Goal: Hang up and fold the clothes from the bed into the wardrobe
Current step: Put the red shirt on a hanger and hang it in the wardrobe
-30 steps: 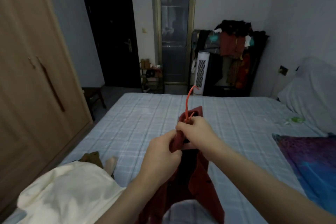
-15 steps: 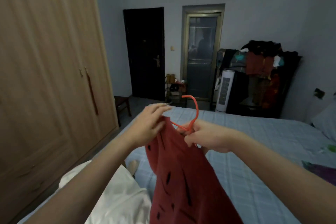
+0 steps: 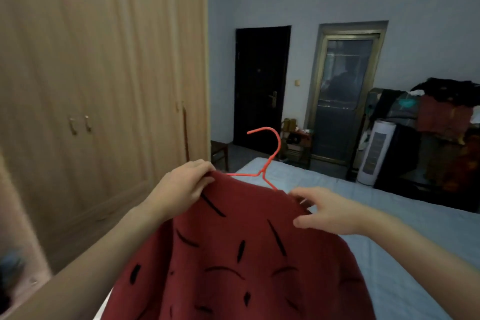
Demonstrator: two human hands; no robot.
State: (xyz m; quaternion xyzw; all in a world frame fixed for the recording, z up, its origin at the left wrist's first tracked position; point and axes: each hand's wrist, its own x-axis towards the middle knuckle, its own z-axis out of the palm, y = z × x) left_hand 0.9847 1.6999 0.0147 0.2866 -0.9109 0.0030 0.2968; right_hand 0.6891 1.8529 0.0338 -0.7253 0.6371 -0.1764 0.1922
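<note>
While both hands hold it up, status:
sweater [image 3: 233, 262]: red with black dashes, on the orange hanger [image 3: 265, 158], hook up, above the bed [image 3: 389, 215]
left hand [image 3: 181, 189]: fingers curled, gripping sweater's left shoulder
right hand [image 3: 327, 209]: fingers loosely spread on right shoulder, thumb under; pinch unclear
wardrobe [image 3: 104, 86]: left of bed, doors closed

You find no readable writing, labels, brands or numbers anywhere here; the room is dim and small details blur out.
</note>
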